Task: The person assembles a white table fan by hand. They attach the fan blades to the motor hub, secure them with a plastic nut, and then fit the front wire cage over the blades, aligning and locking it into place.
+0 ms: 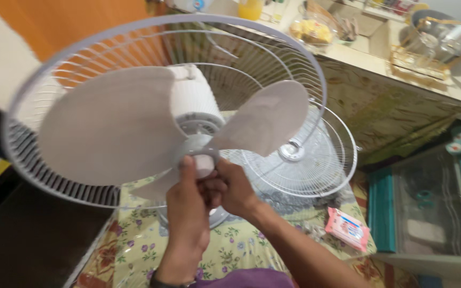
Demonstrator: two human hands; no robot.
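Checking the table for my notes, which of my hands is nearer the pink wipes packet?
Right. The right hand at the fan hub lies closer to the pink packet; the left hand is on the far side.

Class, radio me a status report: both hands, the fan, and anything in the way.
Left hand and right hand both gripping the hub cap of the fan blades. Rear guard behind blades. Front guard lying off on the table, pink packet beside it.

Both forearms reach forward, left hand [188, 200] and right hand [233, 186] meeting, fingers [189, 168] curled.
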